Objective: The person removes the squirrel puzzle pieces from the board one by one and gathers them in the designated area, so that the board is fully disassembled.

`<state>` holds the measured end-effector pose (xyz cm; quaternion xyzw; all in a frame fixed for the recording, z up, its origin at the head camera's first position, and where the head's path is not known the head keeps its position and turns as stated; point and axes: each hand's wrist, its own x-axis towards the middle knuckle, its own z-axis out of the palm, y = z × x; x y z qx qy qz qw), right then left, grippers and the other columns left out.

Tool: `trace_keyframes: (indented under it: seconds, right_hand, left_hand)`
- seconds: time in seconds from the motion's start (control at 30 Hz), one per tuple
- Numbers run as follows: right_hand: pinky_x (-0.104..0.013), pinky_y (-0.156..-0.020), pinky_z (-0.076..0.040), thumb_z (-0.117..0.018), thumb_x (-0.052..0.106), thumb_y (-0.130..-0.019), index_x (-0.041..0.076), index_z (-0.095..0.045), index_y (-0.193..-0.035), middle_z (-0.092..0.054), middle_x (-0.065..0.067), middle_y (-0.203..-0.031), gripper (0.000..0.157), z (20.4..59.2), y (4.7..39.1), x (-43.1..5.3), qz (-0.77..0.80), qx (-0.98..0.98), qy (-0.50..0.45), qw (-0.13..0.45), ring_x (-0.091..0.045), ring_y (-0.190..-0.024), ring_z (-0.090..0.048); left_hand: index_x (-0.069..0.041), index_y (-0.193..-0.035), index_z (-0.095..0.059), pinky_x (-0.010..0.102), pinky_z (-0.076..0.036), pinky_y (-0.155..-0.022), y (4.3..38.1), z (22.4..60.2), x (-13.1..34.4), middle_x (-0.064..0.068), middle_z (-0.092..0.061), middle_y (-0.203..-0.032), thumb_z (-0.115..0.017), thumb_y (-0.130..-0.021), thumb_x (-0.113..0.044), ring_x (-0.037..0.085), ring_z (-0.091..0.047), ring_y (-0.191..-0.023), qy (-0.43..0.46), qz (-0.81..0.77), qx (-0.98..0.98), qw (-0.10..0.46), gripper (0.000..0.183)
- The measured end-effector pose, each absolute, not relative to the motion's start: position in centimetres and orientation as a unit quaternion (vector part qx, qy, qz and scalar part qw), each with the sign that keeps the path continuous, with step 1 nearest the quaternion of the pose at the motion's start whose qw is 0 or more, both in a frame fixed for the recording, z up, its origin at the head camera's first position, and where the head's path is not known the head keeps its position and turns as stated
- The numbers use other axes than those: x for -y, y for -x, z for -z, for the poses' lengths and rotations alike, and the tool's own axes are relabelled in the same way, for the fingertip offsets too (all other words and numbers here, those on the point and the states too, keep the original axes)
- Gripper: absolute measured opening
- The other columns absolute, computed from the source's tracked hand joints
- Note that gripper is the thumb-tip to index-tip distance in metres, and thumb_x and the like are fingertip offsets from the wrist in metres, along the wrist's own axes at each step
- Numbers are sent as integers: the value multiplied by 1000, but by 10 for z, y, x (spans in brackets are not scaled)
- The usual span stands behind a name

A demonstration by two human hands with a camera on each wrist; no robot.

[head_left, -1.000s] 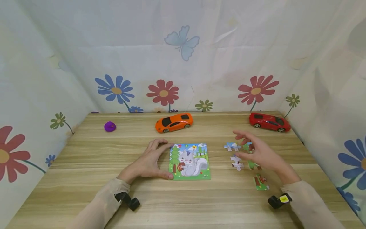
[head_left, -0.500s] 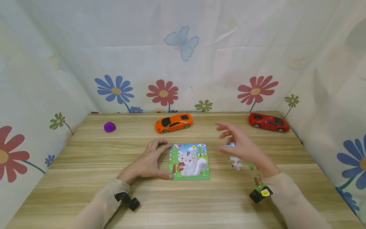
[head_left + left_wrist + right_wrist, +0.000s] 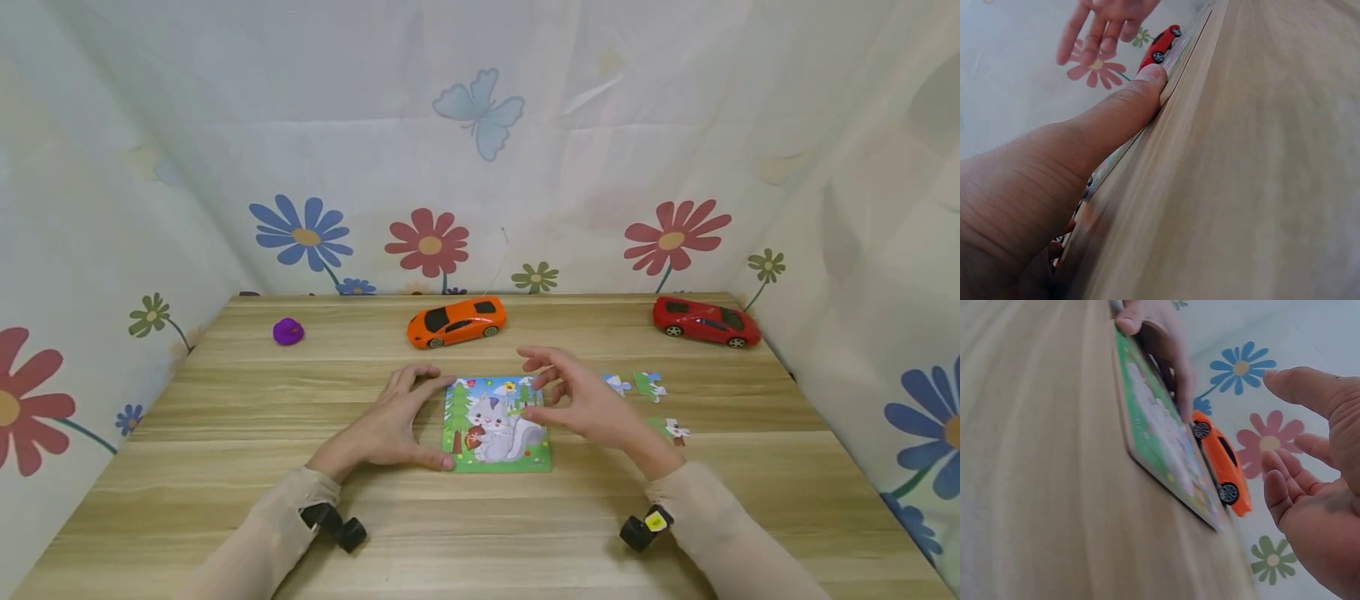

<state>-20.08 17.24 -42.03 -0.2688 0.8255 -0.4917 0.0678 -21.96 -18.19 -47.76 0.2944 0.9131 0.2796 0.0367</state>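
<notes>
— What could go wrong from here?
— My worry is the squirrel puzzle board (image 3: 491, 433) skidding or turning. It lies flat near the middle of the surface (image 3: 480, 533), and only the left hand (image 3: 390, 427) touches it, so an uneven push along that left edge could swing it round.
— Is that hand clenched on it?
— No. Thumb and index finger spread to the near and far left corners, and nothing shows them curled round it.
— And the right hand (image 3: 581, 406)?
— Released: fingers loosely bent, nothing in them, hovering by the board's right edge, apart from it in the right wrist view. If it swings low to the right, it could knock the loose puzzle pieces (image 3: 650, 385) out of place.
— Which way does the board point?
— The squirrel's ears point to the far edge, roughly toward the orange toy car (image 3: 459, 322); the grassy strip faces the near side, and the tail is on the right.
— Long axis?
— I can't pick one; it looks about square.
</notes>
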Motion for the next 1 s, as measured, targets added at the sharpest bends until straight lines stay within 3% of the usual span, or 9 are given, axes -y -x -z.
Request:
trace_keyframes:
  seconds: [0.17, 0.4, 0.63, 1.0]
  right_hand:
    - [-42, -95, -61, -92, 22, -96, 13, -52, -164, -64, -18, -145, 80, 430, 199, -161, 480, -825, 282, 93, -35, -120, -67]
    - [-28, -83, -55, -91, 22, -97, 8, -54, -162, -66, -12, -133, 76, 447, 195, -153, 471, -824, 291, 119, -27, -107, -64]
    - [-26, -81, -54, -91, 27, -96, 13, -58, -159, -66, -4, -124, 72, 456, 192, -149, 453, -830, 297, 134, -21, -99, -62]
    - [-27, -86, -52, -94, 28, -94, 11, -66, -150, -63, -3, -117, 65, 459, 190, -145, 396, -848, 338, 105, -18, -100, -56]
  left_hand:
    - [-26, -171, -45, 71, -34, -127, 219, 477, 182, 13, -32, -173, -94, -64, -84, 37, -28, -158, -293, -281, -913, 37, 131]
    - [-25, -171, -45, 71, -34, -126, 218, 476, 182, 13, -32, -173, -94, -65, -83, 37, -28, -158, -293, -279, -913, 38, 130]
    - [-26, -171, -45, 71, -34, -126, 218, 475, 181, 12, -32, -173, -93, -65, -84, 37, -28, -158, -292, -278, -914, 39, 130]
    - [-24, -172, -44, 71, -34, -127, 219, 477, 181, 12, -32, -173, -92, -65, -86, 36, -28, -158, -295, -274, -915, 33, 132]
